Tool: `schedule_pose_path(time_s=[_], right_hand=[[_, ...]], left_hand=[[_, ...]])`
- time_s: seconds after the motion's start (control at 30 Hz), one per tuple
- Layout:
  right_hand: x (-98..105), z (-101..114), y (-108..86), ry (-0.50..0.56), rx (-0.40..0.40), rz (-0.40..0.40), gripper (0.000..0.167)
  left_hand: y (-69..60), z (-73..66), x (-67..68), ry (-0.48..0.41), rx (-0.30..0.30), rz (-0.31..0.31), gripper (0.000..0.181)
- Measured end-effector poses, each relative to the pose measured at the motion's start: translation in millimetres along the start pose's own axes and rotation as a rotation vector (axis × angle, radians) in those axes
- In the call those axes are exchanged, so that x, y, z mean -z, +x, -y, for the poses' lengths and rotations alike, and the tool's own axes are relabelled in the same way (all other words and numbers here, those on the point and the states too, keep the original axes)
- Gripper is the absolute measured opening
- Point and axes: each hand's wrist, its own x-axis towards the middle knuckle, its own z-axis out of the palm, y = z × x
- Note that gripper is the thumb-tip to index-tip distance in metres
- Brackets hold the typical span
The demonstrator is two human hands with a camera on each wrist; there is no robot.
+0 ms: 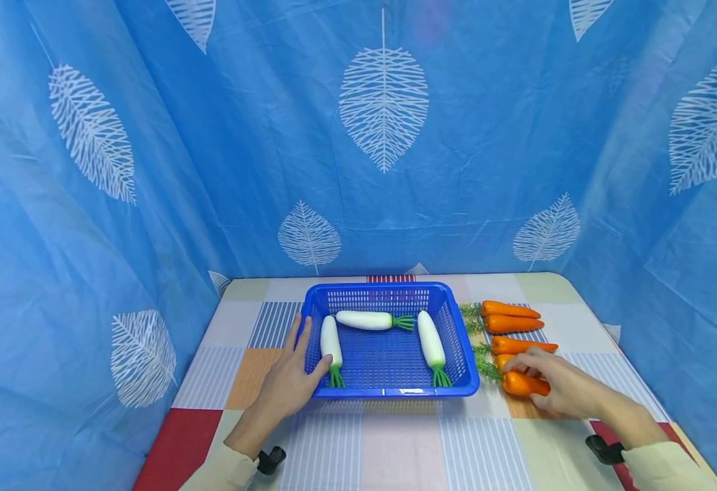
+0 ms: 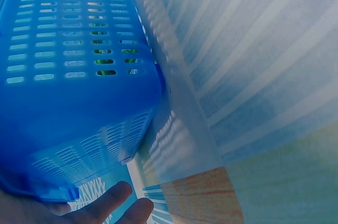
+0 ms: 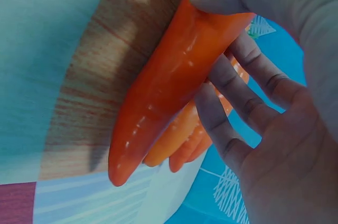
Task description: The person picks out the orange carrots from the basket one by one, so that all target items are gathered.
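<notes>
My right hand pinches a carrot between thumb and fingers, at the near end of a row of carrots to the right of the basket. Its tip leans toward the cloth in the right wrist view. Against the left side of a blue plastic basket lies my left hand, its fingers spread and fairly straight over the rim. Three white radishes with green stems lie inside: one on the left, one along the back and one on the right.
Several more carrots with feathery green tops lie just beyond the right hand, tops toward the basket. A patchwork-patterned cloth covers the table. Blue curtains with white leaf prints hang behind it and at both sides.
</notes>
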Motion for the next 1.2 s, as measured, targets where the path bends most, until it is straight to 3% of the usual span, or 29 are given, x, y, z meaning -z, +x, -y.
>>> schedule_pose_path(time_s=[0.37,0.6,0.8,1.2], right_hand=[[-6.7,-0.7,-2.4,-0.009,0.018,-0.019,0.061],[-9.9,-0.7,-3.7,0.013,0.057,-0.065,0.057],[-9.1,3.0,-4.4,0.005,0.045,-0.102,0.05],[-8.9,30.7,5.1,-0.081,-0.054,-0.3,0.021]], left_hand=[[-1.2,-0.4,-0.4,0.0,0.008,-0.001,0.095],[-1.0,-0.5,0.4,0.0,0.012,0.003,0.095],[-1.8,-0.5,-0.5,-0.003,0.003,0.0,0.095],[1.7,-0.2,0.3,-0.005,0.008,0.031,0.1]])
